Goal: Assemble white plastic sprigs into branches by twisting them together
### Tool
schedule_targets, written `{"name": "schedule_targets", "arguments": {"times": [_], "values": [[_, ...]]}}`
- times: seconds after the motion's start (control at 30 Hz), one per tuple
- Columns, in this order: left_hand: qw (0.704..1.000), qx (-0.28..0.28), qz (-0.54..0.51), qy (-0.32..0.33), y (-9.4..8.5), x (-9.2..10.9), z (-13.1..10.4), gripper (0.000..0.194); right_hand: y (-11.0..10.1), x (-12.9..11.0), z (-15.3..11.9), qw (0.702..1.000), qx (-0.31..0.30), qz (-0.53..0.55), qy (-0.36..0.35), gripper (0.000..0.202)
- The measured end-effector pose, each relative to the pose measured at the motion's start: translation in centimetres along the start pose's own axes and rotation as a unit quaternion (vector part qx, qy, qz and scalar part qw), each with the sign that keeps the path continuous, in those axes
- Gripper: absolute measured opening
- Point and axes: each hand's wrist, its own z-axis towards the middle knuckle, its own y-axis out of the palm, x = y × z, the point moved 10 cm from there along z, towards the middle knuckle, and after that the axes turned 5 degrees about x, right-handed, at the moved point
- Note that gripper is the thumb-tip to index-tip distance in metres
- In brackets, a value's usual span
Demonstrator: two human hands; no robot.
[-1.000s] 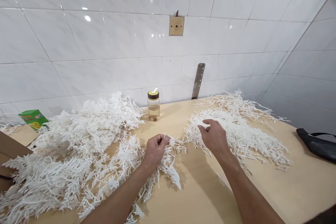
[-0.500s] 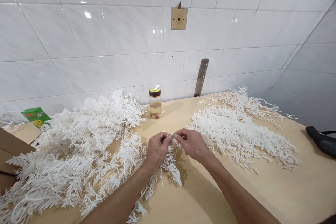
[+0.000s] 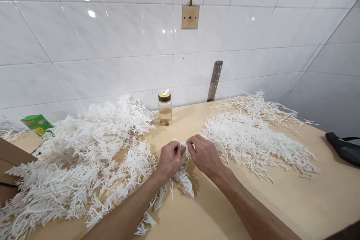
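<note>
My left hand (image 3: pixel 170 159) is closed in a pinch on a white branched sprig (image 3: pixel 184 182), which looks like artificial foliage and hangs below the fingers. My right hand (image 3: pixel 205 156) meets it from the right, thumb and fingers pinched at the sprig's upper end, where a small white bit shows between the two hands. The exact grip of the right fingertips is partly hidden. To the left spreads a large heap of white feathery sprigs (image 3: pixel 84 146). A flatter pile of white branched pieces (image 3: pixel 258 142) lies to the right of my right hand.
A clear jar (image 3: pixel 165 114) with a dark-rimmed yellow lid and some liquid stands near the tiled wall. A green box (image 3: pixel 36 124) sits far left, a black object (image 3: pixel 343 148) at the right edge. A metal bracket (image 3: pixel 215 81) rises behind the wooden table (image 3: pixel 225 212).
My right hand has turned slightly, its knuckles higher and fingers more bunched. My left hand stays nearly in place with the sprig. The view has shifted a little.
</note>
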Motion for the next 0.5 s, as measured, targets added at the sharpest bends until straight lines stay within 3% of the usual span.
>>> {"name": "schedule_targets", "arguments": {"times": [0.1,0.23,0.3,0.37,0.43,0.5], "values": [[0.999,-0.014,-0.033,-0.029,0.2,-0.6,-0.1,0.028,-0.7,3.0,0.6,0.997,0.011,-0.038,0.062,0.024],[0.993,0.003,-0.108,-0.056,-0.3,-1.4,0.1,0.032,-5.2,8.9,0.9,0.972,0.117,-0.090,0.185,0.012],[0.990,0.013,-0.122,-0.064,-0.5,-1.6,0.2,0.034,-6.4,10.4,0.5,0.960,0.134,-0.072,0.234,0.015],[0.990,0.021,-0.122,-0.060,-0.7,-1.6,0.3,0.035,-4.9,9.8,0.4,0.968,0.070,0.019,0.239,0.023],[0.991,0.028,-0.118,-0.051,-0.9,-1.5,0.4,0.035,-1.9,6.9,0.2,0.971,-0.042,0.127,0.197,0.029],[0.993,0.029,-0.107,-0.043,-1.0,-1.3,0.4,0.034,0.1,3.8,0.0,0.965,-0.109,0.180,0.156,0.032]]}}
